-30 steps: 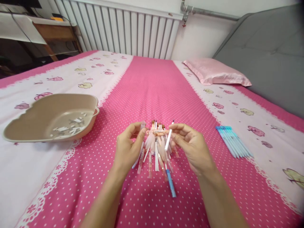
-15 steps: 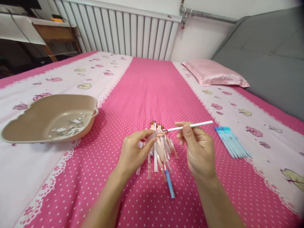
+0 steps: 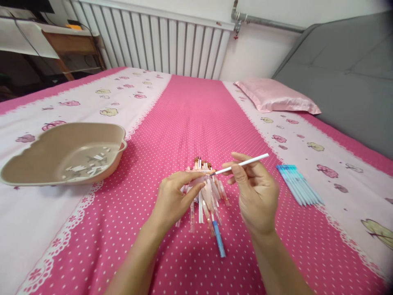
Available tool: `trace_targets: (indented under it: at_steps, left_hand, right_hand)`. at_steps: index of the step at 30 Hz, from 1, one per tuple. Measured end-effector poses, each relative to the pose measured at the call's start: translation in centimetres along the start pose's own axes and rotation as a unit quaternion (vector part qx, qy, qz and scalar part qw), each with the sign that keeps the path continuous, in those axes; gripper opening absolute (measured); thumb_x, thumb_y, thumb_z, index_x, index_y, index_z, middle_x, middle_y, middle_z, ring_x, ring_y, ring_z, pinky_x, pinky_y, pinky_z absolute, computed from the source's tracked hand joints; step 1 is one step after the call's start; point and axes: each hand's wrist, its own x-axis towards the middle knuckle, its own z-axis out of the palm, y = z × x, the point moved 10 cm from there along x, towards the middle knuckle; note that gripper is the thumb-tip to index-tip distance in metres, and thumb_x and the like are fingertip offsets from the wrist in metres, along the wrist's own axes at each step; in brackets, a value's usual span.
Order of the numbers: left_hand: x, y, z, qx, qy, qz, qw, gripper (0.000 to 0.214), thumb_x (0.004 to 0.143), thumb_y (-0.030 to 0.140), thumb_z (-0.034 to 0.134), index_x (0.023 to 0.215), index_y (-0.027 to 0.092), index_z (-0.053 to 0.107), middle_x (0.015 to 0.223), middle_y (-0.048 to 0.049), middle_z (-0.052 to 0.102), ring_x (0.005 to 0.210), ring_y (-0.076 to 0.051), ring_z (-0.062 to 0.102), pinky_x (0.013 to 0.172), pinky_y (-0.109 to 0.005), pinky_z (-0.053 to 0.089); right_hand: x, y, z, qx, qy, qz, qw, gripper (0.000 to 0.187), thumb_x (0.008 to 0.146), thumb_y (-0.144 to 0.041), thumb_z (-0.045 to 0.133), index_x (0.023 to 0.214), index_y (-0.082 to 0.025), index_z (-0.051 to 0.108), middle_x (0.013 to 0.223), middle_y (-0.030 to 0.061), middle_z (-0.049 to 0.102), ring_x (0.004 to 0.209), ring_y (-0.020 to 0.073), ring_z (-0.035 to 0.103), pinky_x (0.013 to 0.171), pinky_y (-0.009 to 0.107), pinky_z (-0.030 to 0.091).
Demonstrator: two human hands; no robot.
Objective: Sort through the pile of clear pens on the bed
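My left hand [image 3: 173, 194] pinches a translucent pinkish pen barrel [image 3: 201, 179] between thumb and fingers. My right hand [image 3: 259, 194] is closed on a thin white pen refill [image 3: 248, 162], its dark tip pointing left and down. That tip meets the right end of the barrel; whether it has entered is too small to tell. Beneath both hands lies a loose pile of pen parts [image 3: 207, 200], pink clear barrels and white refills, partly covered by the fingers. A blue pen piece [image 3: 219, 239] sticks out of the pile toward me.
On the right, several light-blue pens [image 3: 299, 186] lie side by side in a row. A beige basin [image 3: 61, 141] on the left contains small white and grey pieces. The pink dotted bedspread [image 3: 190, 106] carries everything, with a pink pillow [image 3: 276, 95] farther back.
My right hand has shifted slightly left, bringing the refill's tip down and closer against the barrel. The refill is now tilted more steeply. My left hand has barely moved.
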Motion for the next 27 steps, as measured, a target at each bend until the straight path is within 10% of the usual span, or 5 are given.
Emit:
trace_targets:
  at_steps: [5, 12, 27]
  left_hand:
    - [-0.1, 0.0, 0.2, -0.001, -0.008, 0.000, 1.000, 0.022, 0.084, 0.031, 0.061, 0.104, 0.027, 0.069, 0.095, -0.0027, 0.074, 0.083, -0.018, 0.067, 0.077, -0.030, 0.052]
    - [-0.2, 0.2, 0.8, -0.014, -0.029, 0.003, 0.999, 0.022, 0.084, 0.031, 0.060, 0.103, 0.026, 0.070, 0.096, -0.0036, 0.074, 0.085, -0.018, 0.068, 0.081, -0.032, 0.053]
    - [-0.3, 0.3, 1.4, -0.012, -0.057, -0.001, 0.998, 0.021, 0.084, 0.031, 0.059, 0.101, 0.026, 0.071, 0.096, -0.0048, 0.074, 0.083, -0.020, 0.069, 0.080, -0.034, 0.053]
  right_hand:
    - [-0.2, 0.0, 0.7, -0.027, -0.030, 0.004, 0.999, 0.032, 0.084, -0.027, 0.062, 0.117, -0.025, 0.059, 0.086, 0.0006, 0.071, 0.078, 0.0156, 0.068, 0.063, 0.027, 0.057]
    - [-0.6, -0.8, 1.1, -0.043, -0.028, -0.022, 0.998, 0.076, 0.087, -0.023, 0.055, 0.148, -0.031, 0.011, 0.097, 0.0036, 0.070, 0.076, 0.0176, 0.068, 0.070, 0.036, 0.058]
    - [-0.3, -0.8, 1.3, -0.074, -0.066, -0.030, 0.995, 0.060, 0.085, -0.021, 0.057, 0.140, -0.031, 0.034, 0.088, 0.0003, 0.069, 0.073, 0.0170, 0.066, 0.069, 0.035, 0.056]
